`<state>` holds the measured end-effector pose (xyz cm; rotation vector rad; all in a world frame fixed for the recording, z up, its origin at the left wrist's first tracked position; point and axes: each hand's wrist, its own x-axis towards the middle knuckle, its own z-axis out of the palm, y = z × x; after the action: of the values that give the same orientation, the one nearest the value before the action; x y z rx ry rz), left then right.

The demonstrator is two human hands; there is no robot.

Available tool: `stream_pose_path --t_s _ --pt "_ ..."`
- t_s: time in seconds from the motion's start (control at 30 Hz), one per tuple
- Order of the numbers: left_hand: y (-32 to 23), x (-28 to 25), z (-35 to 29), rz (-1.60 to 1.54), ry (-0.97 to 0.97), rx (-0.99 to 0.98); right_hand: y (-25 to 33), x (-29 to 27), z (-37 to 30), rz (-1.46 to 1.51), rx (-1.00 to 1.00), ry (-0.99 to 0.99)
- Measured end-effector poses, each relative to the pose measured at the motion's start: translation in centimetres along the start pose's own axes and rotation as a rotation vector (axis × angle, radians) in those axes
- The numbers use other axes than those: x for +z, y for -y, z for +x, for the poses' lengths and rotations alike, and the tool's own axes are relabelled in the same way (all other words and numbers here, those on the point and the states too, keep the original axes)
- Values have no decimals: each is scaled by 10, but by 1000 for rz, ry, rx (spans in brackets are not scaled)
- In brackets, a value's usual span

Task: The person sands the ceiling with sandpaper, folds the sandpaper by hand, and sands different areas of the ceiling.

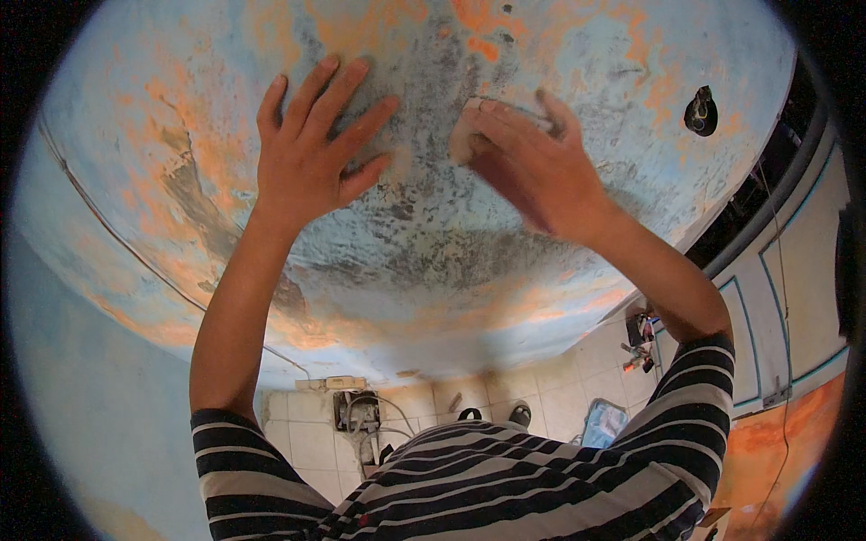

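Observation:
In front of me is a wall (505,270) of worn pale blue paint, with orange patches and dark grey scuffed areas. My left hand (311,153) lies on it with the fingers spread, holding nothing. To its right, my right hand (546,158) grips a piece of sandpaper (511,187) against the wall. The sandpaper has a reddish-brown face and a pale, whitish end (464,131) near the fingertips; the fingers hide part of it. Slight blur covers the right hand.
A hole with wires (700,112) opens in the wall at upper right. A cable (122,236) runs down the left side. Below, on the tiled floor (559,397), are a grey box with cords (358,413) and a blue container (603,422). A panelled door (749,334) stands right.

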<state>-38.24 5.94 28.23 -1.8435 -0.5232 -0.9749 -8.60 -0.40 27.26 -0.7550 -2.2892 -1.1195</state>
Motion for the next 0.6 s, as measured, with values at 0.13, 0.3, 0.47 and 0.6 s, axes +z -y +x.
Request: stream_pose_path --t_s 0.13,0.3,0.47,0.6 --pt "-1 2 3 -23 -31 1 -13 -9 2 -51 213 32" --pt "3 4 1 -5 -23 5 -12 -10 8 -1 203 149" --pt "1 3 0 -8 -7 3 -4 4 0 34 24 -41" --pt "1 1 2 -10 10 -3 -14 -8 2 -40 226 87"
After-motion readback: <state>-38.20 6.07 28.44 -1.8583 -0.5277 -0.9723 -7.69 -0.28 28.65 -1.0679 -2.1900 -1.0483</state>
